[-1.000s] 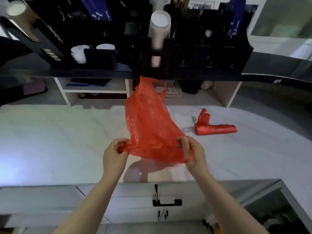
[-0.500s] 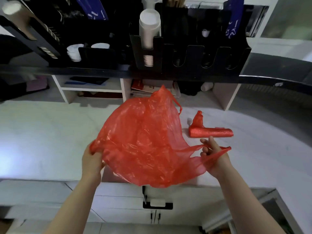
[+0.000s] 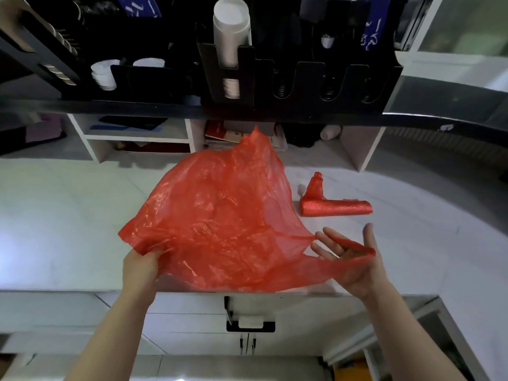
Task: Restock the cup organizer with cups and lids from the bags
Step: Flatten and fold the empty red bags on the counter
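The red bag (image 3: 220,229) is held up in the air over the near edge of the white marbled surface (image 3: 68,215), spread wide, thin and see-through, its top corner poking up toward the back. The left grip (image 3: 140,268) is clamped on the bag's left edge, fingers curled into the bunched plastic. The right grip (image 3: 354,259) lies apart at the bag's right side, palm up and fingers straight, with one handle loop of the bag stretched taut across the palm.

To the right of the bag and a little beyond it, a tight red roll (image 3: 335,208) lies on the surface, one end twisted up into a peak, apart from both grips. The surface around the bag is pale stone with faint grey veining, brighter on the bag's left.

Beyond the bag, white cubbies (image 3: 137,137) stand at the back of the surface with books and papers inside. Above them, over the bag, runs a dark ledge (image 3: 247,112) carrying the black cup organizer (image 3: 302,78). Its slot straight above the bag holds a tall stack of white cups (image 3: 231,31); the slots to the right of that show only coiled springs. Up and left of the bag sit two low white stacks (image 3: 104,74) behind a black panel; lids or cups, I cannot tell. Blue printed sheets (image 3: 372,28) hang at the very top.

Directly below the bag, under the surface's front edge, a pale cabinet front carries a black handle (image 3: 250,325)
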Tool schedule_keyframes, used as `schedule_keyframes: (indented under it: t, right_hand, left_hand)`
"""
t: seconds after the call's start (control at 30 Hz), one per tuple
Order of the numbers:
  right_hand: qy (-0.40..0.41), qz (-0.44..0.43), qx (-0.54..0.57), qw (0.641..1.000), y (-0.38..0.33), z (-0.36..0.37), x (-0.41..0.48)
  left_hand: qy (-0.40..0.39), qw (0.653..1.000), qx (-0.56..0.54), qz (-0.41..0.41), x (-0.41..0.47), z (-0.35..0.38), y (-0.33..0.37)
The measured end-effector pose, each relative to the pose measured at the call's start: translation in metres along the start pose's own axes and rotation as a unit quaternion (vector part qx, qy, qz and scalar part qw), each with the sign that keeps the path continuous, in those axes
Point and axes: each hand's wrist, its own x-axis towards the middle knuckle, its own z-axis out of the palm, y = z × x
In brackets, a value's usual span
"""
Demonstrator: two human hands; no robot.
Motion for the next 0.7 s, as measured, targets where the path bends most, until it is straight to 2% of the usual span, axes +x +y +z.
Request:
schedule_keyframes:
  t: [0.13, 0.27, 0.4, 0.53, 0.6, 0.67, 0.7]
  right_hand:
    - [-0.009, -0.004, -0.076, 0.997, -0.007, -0.009, -0.004]
    - [0.061, -0.037, -0.146, 0.987, -0.015, -0.012, -0.002]
    - [0.153, -0.089, -0.231, 0.957, -0.015, -0.015, 0.002]
    - [0.172, -0.092, -0.247, 0.949, -0.011, -0.017, 0.005]
    - [0.176, -0.088, -0.245, 0.949, -0.008, -0.018, 0.006]
    - [0.187, -0.089, -0.235, 0.95, -0.005, -0.018, 0.008]
    - [0.192, -0.091, -0.232, 0.949, -0.004, -0.019, 0.01]
  left_hand:
    - [0.023, 0.999, -0.018, 0.012, 0.005, -0.013, 0.0]
    - [0.008, 0.999, -0.032, -0.004, 0.011, -0.025, 0.005]
    - [-0.107, 0.988, -0.073, -0.082, 0.015, -0.046, 0.01]
    - [-0.212, 0.95, -0.162, -0.164, 0.014, -0.075, 0.009]
    - [-0.283, 0.929, -0.192, -0.142, 0.012, -0.082, 0.008]
    - [-0.275, 0.941, -0.175, -0.088, 0.008, -0.091, 0.015]
    - [-0.26, 0.946, -0.167, -0.098, 0.007, -0.089, 0.017]
